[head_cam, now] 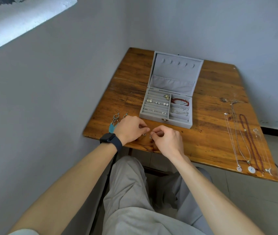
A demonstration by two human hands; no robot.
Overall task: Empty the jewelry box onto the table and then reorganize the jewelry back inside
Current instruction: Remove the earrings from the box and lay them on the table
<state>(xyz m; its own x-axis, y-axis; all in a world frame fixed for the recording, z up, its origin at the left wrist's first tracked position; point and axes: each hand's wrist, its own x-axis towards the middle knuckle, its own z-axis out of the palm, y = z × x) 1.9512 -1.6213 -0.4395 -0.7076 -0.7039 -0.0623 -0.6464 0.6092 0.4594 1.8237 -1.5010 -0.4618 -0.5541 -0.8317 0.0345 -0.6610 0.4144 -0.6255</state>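
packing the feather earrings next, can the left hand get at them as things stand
Probably yes: the feather earrings lie on the table right beside the left hand, nothing between. Its fingers pinch a small earring, though, so that goes down first.

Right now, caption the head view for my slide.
Left hand and right hand each pinch a small earring before an open grey jewelry box; feather earrings lie left, necklaces right.

Left hand [129,128] and right hand [167,139] nearly touch, fingers [157,130] pinched.
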